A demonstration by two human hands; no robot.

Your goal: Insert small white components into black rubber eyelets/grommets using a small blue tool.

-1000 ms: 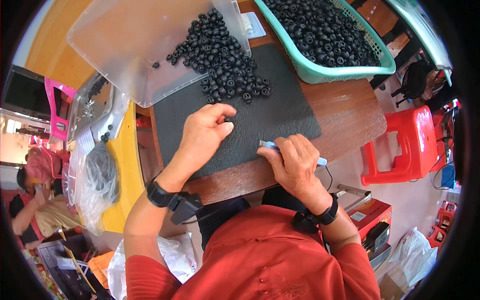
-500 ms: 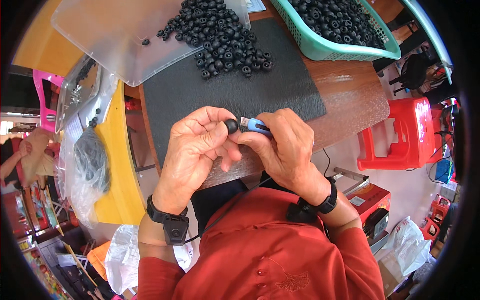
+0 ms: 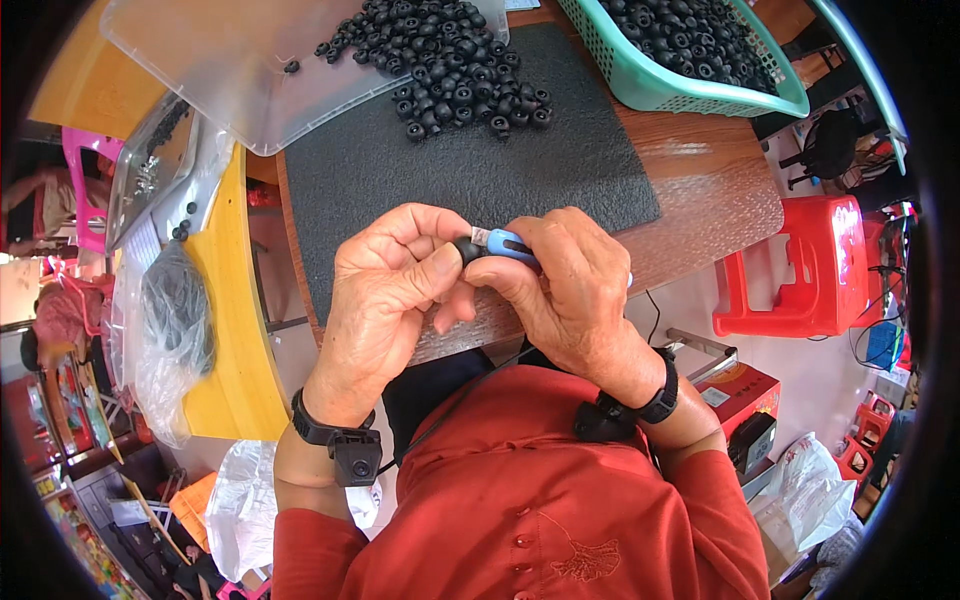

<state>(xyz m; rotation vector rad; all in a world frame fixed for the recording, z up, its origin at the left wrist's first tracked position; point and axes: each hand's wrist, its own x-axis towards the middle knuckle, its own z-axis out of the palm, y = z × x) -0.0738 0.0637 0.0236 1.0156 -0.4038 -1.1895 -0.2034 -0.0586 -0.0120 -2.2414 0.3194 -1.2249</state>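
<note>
Left hand (image 3: pixel 385 285) pinches one small black rubber ring (image 3: pixel 467 249) against the blue-handled tool (image 3: pixel 508 243) gripped in right hand (image 3: pixel 570 290), above worktop (image 3: pixel 700 200) edge. Beyond: loose ring pile (image 3: pixel 450 70) apparently unprocessed; green basket (image 3: pixel 660 90) nearly full.

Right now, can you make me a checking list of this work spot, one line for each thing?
Surface: wooden table with a dark textured mat on it.
Job's things: small black rubber ring in the left hand; blue-handled tool in the right hand, its tip at the ring.
Clutter: pile of black rings, clear plastic lid, teal basket of rings.
Grippers: both hands closed, touching.
Cables: thin dark cable below the table edge.
Surroundings: red plastic stool, yellow table, plastic bags.
</note>
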